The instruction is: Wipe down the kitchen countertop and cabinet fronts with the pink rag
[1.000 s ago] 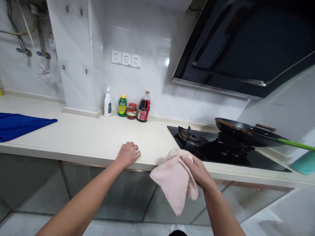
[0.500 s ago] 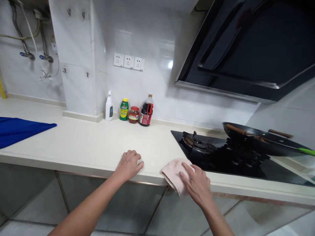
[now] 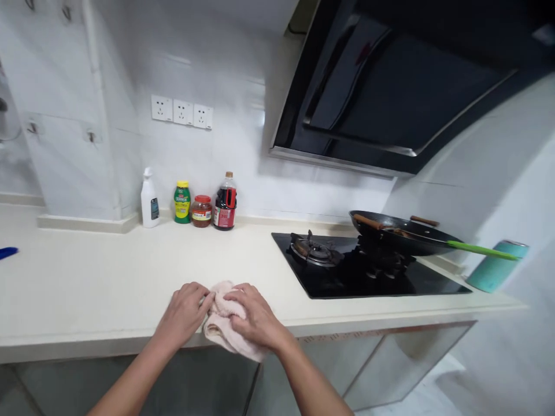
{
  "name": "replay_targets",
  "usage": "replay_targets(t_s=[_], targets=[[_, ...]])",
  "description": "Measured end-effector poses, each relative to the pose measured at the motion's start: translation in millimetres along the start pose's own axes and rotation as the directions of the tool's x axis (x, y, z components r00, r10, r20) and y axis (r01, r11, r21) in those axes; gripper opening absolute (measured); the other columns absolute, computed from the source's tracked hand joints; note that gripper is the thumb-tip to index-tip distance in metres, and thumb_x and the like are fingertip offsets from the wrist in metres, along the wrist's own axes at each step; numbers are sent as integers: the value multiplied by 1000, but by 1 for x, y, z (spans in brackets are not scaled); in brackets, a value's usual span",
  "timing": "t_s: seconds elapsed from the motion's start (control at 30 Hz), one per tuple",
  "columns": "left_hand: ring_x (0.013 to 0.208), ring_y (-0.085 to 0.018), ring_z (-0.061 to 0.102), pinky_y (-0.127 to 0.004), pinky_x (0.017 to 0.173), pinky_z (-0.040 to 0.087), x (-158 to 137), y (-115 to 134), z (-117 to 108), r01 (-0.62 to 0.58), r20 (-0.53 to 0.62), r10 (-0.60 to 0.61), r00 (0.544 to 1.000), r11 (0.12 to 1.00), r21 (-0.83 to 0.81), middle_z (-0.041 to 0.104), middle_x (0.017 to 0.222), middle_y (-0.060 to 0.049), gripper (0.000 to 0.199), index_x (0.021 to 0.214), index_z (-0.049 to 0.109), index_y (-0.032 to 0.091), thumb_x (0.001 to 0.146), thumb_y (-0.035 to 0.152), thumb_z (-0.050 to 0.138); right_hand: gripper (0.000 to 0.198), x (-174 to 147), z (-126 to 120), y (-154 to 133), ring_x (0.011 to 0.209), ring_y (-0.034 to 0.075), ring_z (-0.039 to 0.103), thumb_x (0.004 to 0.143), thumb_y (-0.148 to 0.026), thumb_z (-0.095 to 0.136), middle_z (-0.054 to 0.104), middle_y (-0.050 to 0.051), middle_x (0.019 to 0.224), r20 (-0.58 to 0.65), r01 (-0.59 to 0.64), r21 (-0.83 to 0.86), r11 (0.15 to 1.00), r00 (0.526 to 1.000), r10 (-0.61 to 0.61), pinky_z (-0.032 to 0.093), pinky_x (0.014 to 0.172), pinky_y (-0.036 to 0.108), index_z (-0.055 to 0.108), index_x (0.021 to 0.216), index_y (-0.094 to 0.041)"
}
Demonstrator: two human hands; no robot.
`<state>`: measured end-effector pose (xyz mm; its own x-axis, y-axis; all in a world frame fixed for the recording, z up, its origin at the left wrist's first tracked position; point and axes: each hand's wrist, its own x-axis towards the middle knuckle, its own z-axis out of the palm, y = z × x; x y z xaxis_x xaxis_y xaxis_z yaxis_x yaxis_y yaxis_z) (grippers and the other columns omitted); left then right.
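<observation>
A pale pink cloth [image 3: 223, 326], bunched and folded, lies at the counter's front edge with its lower part hanging over. My right hand [image 3: 256, 319] is closed on the cloth from the right, its fingers bent into the fabric. From the left, my left hand [image 3: 184, 311] meets the same cloth, its curled fingertips pinching the near edge. Both hands rest low over the white countertop [image 3: 108, 277], close together.
Against the back wall stand a white spray bottle [image 3: 150, 199], a green bottle [image 3: 182, 202], a red-lidded jar [image 3: 202, 211] and a dark sauce bottle [image 3: 225, 202]. To the right are a gas stove [image 3: 338, 283], a wok [image 3: 416, 245] with a green-handled utensil [image 3: 481, 249], and a teal cylinder [image 3: 494, 271]. A range hood [image 3: 390, 86] overhangs.
My right hand has drawn the cloth left, away from the stove, and bunched it. My left hand has come to the cloth's left edge. The view has swung right.
</observation>
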<state>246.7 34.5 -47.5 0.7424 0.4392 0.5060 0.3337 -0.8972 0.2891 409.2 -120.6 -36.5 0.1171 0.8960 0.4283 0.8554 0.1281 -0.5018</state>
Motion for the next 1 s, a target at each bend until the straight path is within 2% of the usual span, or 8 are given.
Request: replay_targets(t_s=[0.17,0.3,0.43,0.5,0.6,0.73,0.83,1.0], targets=[[102,-26,62,-40,88,44,1,-1,2,-6,-5,6,1000,1000,-3,70,99,-8,41,91,66,22,102,45,34,54,-51,-39,28,129,23,47,73,-14,59,54,5,136,-11,-16,85,996,1000,17,39,111,42,64,124,-29],[103,-26,62,-40,89,43,1,-1,3,-20,-32,20,999,1000,-8,71,102,-8,37,92,67,22,100,44,38,44,-96,-80,70,129,24,50,78,-19,55,55,8,136,-213,-149,30,988,965,152,40,112,44,66,120,-27],[102,-26,62,-41,87,44,1,0,4,-19,-34,19,999,1000,21,70,101,-8,32,91,67,22,98,42,43,38,-121,-139,124,124,26,53,85,-39,52,56,10,133,-584,-354,-63,933,771,253,40,111,45,66,117,-24],[102,-27,62,-41,87,44,1,1,5,-19,-36,21,999,999,37,70,101,-8,30,91,67,22,97,41,45,44,-123,-167,152,128,30,49,86,-47,50,53,13,137,-700,-510,-132,850,655,285,38,111,48,66,120,-24],[102,-27,62,-40,86,44,1,2,4,-14,-49,16,999,999,37,70,101,-8,27,91,68,23,95,40,47,54,-117,-192,186,133,36,43,86,-58,47,51,14,141,-673,-746,-231,625,587,451,35,108,57,65,126,-27],[101,-26,61,-40,86,44,1,3,4,-5,-33,7,999,999,53,69,101,-7,26,91,67,23,95,39,48,73,-95,-185,198,126,43,47,86,-74,39,51,19,139,-607,-883,-331,332,469,641,35,100,63,57,140,-28],[100,-27,61,-41,86,44,3,3,5,-17,-29,19,999,996,82,68,101,-8,26,93,67,22,95,40,48,74,-75,-162,179,125,43,47,87,-76,37,49,19,140,-565,-847,-420,326,525,637,34,99,63,57,141,-28],[102,-27,60,-43,89,45,3,1,5,-14,-7,15,1000,995,99,67,105,-9,29,96,66,21,96,41,46,56,-51,-109,116,122,37,46,90,-62,51,50,15,139,-349,-598,-517,612,801,487,34,100,56,61,134,-29]])
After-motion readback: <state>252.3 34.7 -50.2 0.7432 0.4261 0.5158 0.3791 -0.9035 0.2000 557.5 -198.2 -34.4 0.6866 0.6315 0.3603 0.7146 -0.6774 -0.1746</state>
